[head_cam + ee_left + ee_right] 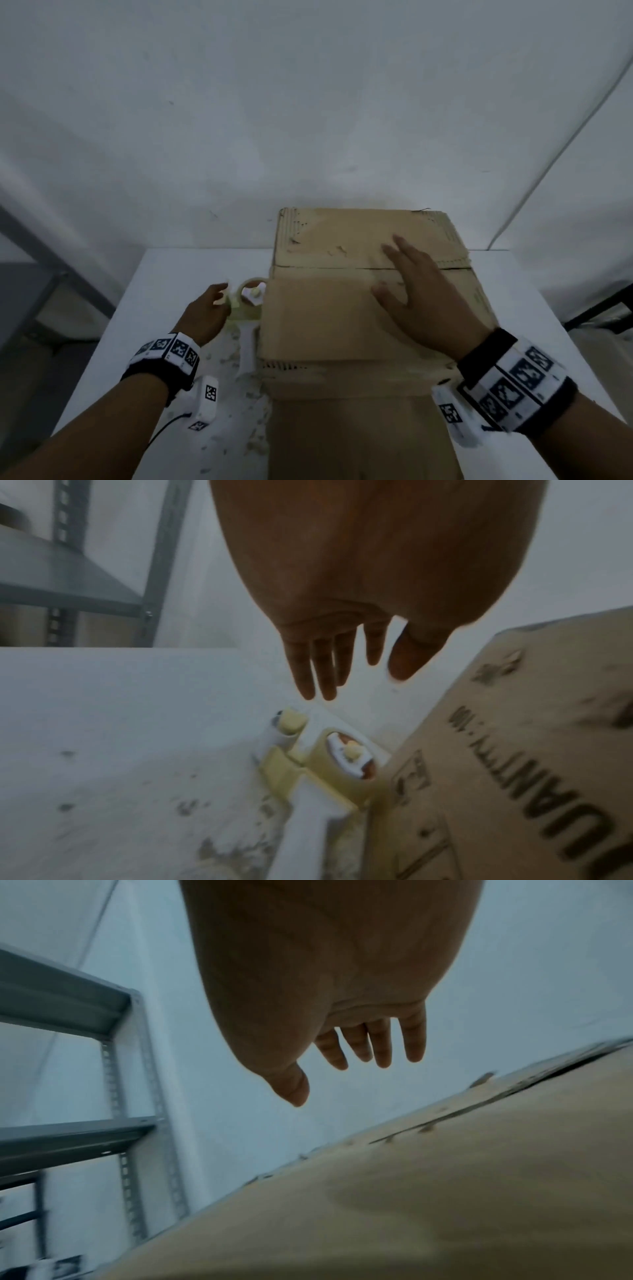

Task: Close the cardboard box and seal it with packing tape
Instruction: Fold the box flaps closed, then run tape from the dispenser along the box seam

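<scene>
A brown cardboard box [329, 308] stands on the white table [164, 291], its top flaps folded down and meeting at a seam across the lid. My right hand [414, 294] hovers with straight, spread fingers just over that seam; in the right wrist view the right hand [359, 1053] is a little above the box lid [445, 1191]. A white and yellow tape dispenser [248, 305] with a tape roll lies left of the box. My left hand [209, 308] is open above the tape dispenser [325, 758], fingers straight, not touching it.
Bits of torn tape and paper litter the table [103, 750] in front of the dispenser. A grey metal shelf rack [68, 582] stands at the left, a white wall behind. A dark frame [603, 308] sits at the right table edge.
</scene>
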